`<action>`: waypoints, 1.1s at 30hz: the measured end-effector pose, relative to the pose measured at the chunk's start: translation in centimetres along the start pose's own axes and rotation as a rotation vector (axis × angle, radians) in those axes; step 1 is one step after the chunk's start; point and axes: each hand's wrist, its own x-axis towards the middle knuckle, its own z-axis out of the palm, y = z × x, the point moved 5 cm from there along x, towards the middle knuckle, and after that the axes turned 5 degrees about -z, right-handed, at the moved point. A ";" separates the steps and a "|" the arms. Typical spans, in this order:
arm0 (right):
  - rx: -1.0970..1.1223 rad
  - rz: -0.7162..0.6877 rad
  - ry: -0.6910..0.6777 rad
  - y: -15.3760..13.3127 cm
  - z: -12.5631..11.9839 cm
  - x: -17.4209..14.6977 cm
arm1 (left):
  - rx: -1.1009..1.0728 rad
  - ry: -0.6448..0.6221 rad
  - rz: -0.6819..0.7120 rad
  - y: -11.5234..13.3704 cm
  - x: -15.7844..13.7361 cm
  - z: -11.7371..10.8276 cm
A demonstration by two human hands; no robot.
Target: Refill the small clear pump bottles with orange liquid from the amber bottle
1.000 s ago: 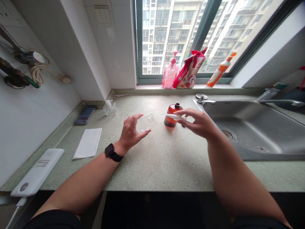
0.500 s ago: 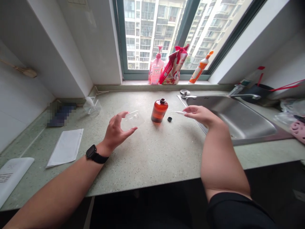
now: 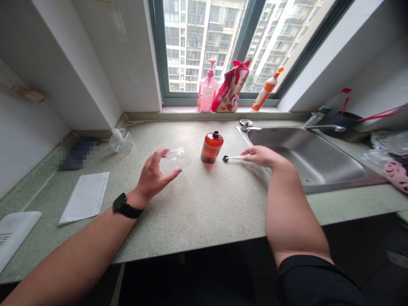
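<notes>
My left hand [image 3: 156, 172] curves round a clear plastic box [image 3: 176, 159], with fingers at its upper left corner and the thumb along its near edge. A clear round shape shows in the box. To its right, an amber bottle [image 3: 212, 148] stands upright and uncapped, dark liquid in its lower part. My right hand [image 3: 259, 156] pinches a slim white stick [image 3: 236, 158], its exact kind unclear. The stick's far end reaches a small black cap [image 3: 225, 158] lying on the counter; whether they touch is hard to see.
A steel sink [image 3: 306, 161] lies right of my right hand. Left are a white paper packet [image 3: 84, 197], a clear plastic container [image 3: 120, 142] and a white sheet [image 3: 15, 231]. A pink pump bottle [image 3: 207, 93], red bag [image 3: 232, 87] and orange bottle [image 3: 266, 93] line the windowsill.
My right hand has moved slightly left and nearer to me, bringing the white stick down to the black cap. The left hand keeps its place round the clear box.
</notes>
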 end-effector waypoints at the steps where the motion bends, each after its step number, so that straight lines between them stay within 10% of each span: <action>1: 0.002 0.003 -0.002 0.0 0.1 0.0 | 0.000 -0.001 -0.001 0.0 0.0 0.0; 8: 0.022 -0.008 0.041 -0.1 0.1 -0.2 | 0.002 -0.011 -0.011 -0.2 0.0 0.1; 16: 0.329 -0.233 0.399 -5.2 -0.8 -0.2 | -0.048 -0.033 -0.084 -0.8 0.0 0.4; 22: 0.341 -0.401 0.327 -9.7 2.4 0.1 | -0.078 -0.085 -0.157 -1.3 0.0 0.6; 33: 0.256 -0.256 0.413 -12.0 6.4 0.8 | -0.107 -0.121 -0.212 -2.5 0.1 1.7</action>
